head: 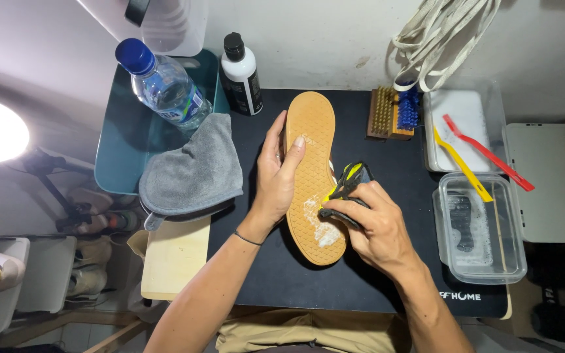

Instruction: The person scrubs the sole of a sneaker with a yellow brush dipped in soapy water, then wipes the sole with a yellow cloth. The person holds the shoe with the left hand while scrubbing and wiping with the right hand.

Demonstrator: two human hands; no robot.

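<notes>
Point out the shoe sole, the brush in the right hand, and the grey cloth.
shoe sole [313, 153]: head view, bare tan tread near the middle.
brush [346, 182]: head view, yellow-and-black handle above the fingers.
grey cloth [194, 170]: head view, middle of the fabric.

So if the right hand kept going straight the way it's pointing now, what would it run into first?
The right hand points left across the shoe sole, holding a black and yellow brush. Going on that way, it would probably meet the left hand gripping the sole's far edge, though depth is hard to judge.
</notes>
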